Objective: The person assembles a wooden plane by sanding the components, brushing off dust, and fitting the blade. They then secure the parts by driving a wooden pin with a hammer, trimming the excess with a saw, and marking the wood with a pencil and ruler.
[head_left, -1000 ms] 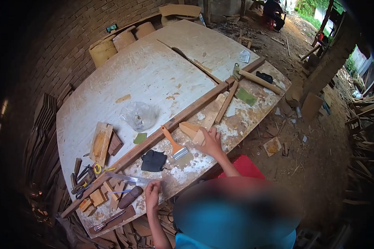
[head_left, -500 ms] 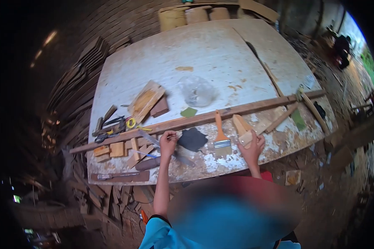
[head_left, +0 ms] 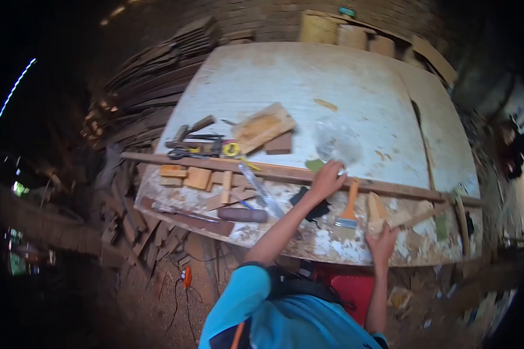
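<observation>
My left hand reaches over the long wooden bar, fingers bent and slightly apart. Its fingertips are beside a green sandpaper-like piece and the near edge of a crumpled clear plastic bag. Beneath my left forearm, a black cloth-like piece is partly hidden. My right hand, at the bench's front edge, is closed around the lower end of a pale shaped piece of wood. Between the hands lies a paintbrush with an orange handle, bristles toward me.
Left on the worktable are small wood blocks, a clear ruler, a yellow tape measure, pliers-like tools and a dark cylinder. A larger board lies behind the bar. Wooden sticks lie at right.
My left hand has moved forward and right, from beside the black piece to over the bar. The right hand stays at the pale wood. The view has shifted, so the table appears farther right.
</observation>
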Motion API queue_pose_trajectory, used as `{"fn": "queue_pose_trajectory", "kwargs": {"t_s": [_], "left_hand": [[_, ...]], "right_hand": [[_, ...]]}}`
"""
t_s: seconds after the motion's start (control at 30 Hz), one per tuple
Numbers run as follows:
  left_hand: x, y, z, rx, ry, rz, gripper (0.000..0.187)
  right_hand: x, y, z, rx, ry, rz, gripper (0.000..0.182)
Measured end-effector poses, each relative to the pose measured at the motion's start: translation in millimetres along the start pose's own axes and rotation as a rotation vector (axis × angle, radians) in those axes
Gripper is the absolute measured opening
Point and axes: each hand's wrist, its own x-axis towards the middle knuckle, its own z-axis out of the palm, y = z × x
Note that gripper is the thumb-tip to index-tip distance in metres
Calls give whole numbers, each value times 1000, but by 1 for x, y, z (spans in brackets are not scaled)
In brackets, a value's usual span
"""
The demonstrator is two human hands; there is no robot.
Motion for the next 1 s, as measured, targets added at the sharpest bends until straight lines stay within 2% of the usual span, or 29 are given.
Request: {"fn": "queue_pose_trajectory", "kwargs": {"t_s": [0.1,0.17,0.23,0.27,0.33,0.37,0.47,0.6,0.7,0.8,0.9,0.93,1.0], "left_hand": [[-87,16,10,405,19,32,36],[-114,4,16,453,-15,-61,38],[-111,-8,9,312,-102,-80,37],[-113,-14,2,248,-148,-100,36],[-114,-25,-8,77,-131,-47,29],[-112,-35,-9,-20,-102,6,29],[-108,-39,-15,-95,-49,-54,25],[-114,-18,-6,-196,37,-64,24],[-122,-9,-7,-257,4,-32,21],[-129,-2,-16,-286,-15,-56,24],[-141,-1,-26,-135,-10,-38,31],[-144,-9,-25,-67,-31,15,36],[-145,-9,-28,138,-70,-19,48]], "right_hand": [[6,-4,-20,-104,-96,11,73],[12,-2,-33,-92,-189,-10,72],[21,-1,-52,-16,-320,-43,72],[29,14,-60,54,-418,-90,65],[46,42,-73,-2,-455,-151,60],[57,50,-78,-32,-459,-183,59],[72,68,-66,-465,-71,-454,51],[90,74,-44,-470,-201,-480,36],[95,67,-51,-343,-348,-420,39],[94,82,-54,-265,-371,-494,43],[94,63,-77,-143,-308,-566,38],[98,58,-84,-106,-284,-598,36],[111,27,-96,-61,-205,-628,33]]}}
